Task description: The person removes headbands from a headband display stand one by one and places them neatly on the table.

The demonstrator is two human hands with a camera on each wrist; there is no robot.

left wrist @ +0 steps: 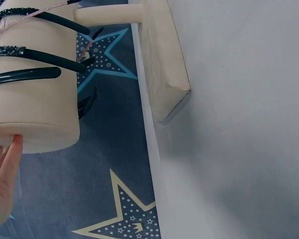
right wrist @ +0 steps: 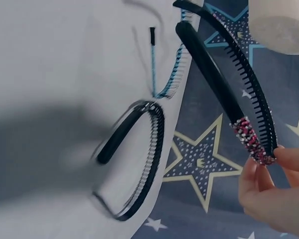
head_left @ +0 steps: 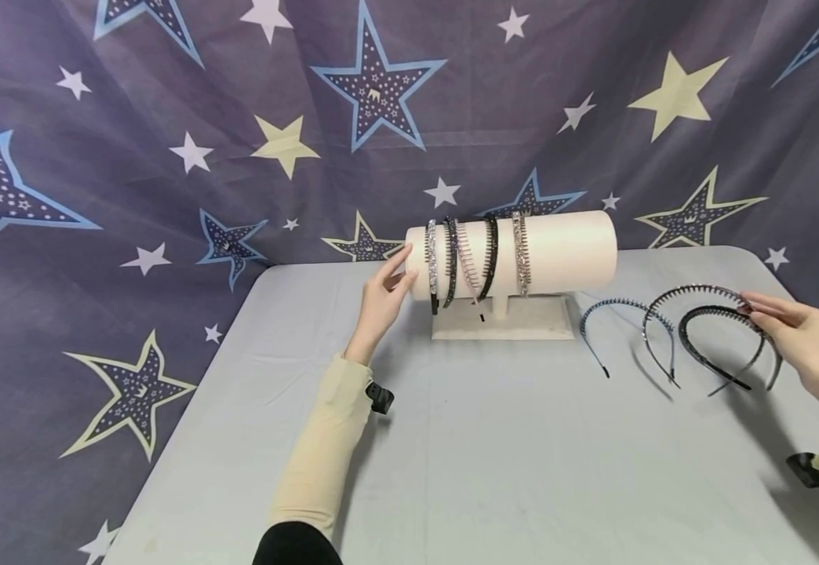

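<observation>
The right hand pinched a black, toothed headband with red-and-white beading by its crown above the grey-covered counter, apparently keeping both ends free. The left hand, fingers extended, touched the cream cylindrical stand, presumably steadying it.

This looks like a small staged corner, a dressed-up spot for showing or filming accessories. A purple-blue star-print fabric with soft folds and blue, yellow and white stars fills the background like a backdrop. In front of it stands a desk under a plain, pale grey covering. A cream roll-shaped headband display stand, of the kind found in jewellery shops, adds a retail note. Whether the room beyond is a home, shop or studio cannot be told.
</observation>
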